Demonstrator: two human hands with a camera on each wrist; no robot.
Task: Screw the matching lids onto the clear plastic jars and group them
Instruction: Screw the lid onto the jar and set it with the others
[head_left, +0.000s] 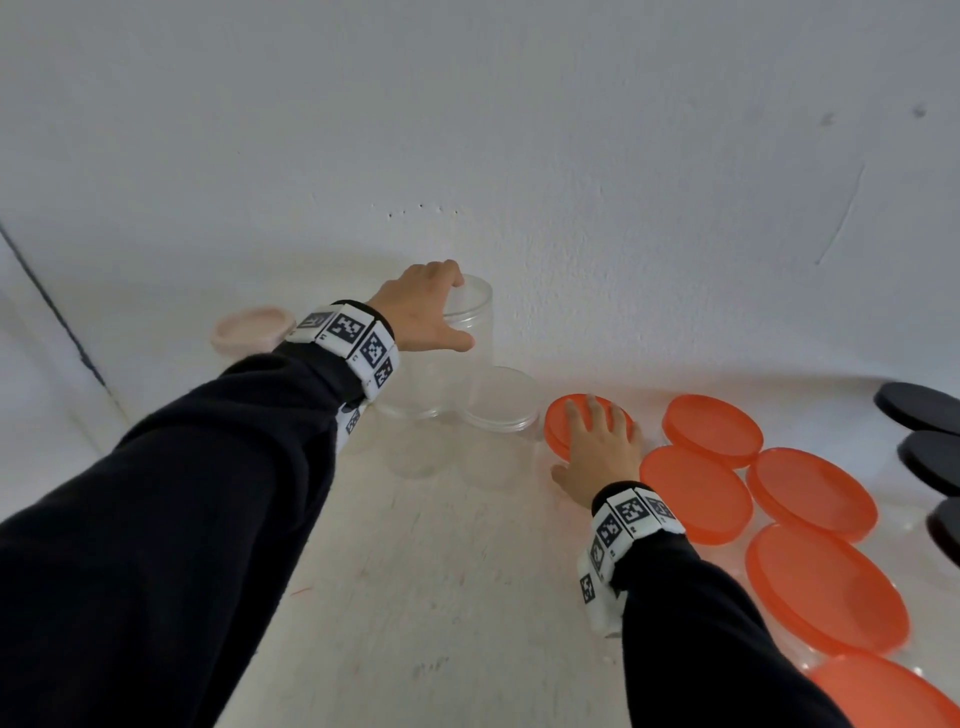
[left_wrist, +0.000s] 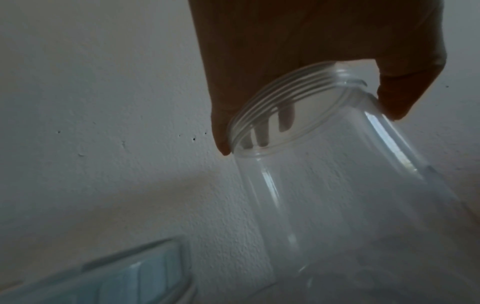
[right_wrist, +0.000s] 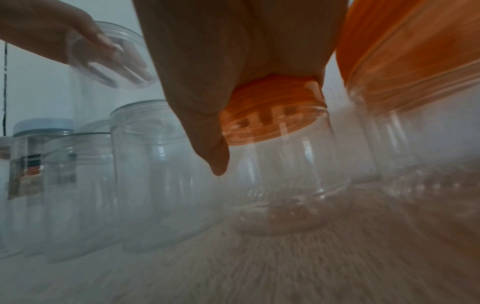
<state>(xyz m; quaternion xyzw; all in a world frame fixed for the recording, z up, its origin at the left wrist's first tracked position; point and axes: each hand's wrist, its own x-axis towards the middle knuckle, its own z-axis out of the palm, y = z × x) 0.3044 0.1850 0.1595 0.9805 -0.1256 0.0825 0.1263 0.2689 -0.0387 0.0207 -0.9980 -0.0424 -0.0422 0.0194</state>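
My left hand (head_left: 434, 306) grips the open threaded mouth of a tall clear jar (head_left: 470, 332) near the back wall. In the left wrist view the hand (left_wrist: 309, 123) has its thumb outside the rim of that jar (left_wrist: 337, 185), which carries no lid and leans, and fingers show through the clear wall. My right hand (head_left: 597, 441) lies over the orange lid (head_left: 558, 421) of a clear jar, fingers curled over its far edge. Its palm covers the orange lid (right_wrist: 272, 115) in the right wrist view, which is blurred by motion.
Several orange-lidded jars (head_left: 711, 431) crowd the table's right side, with black lids (head_left: 919, 405) at the far right. A jar with a clear lid (head_left: 501, 397) stands between my hands. A pink lid (head_left: 249, 327) sits at the left, more clear jars (right_wrist: 80, 185) nearby.
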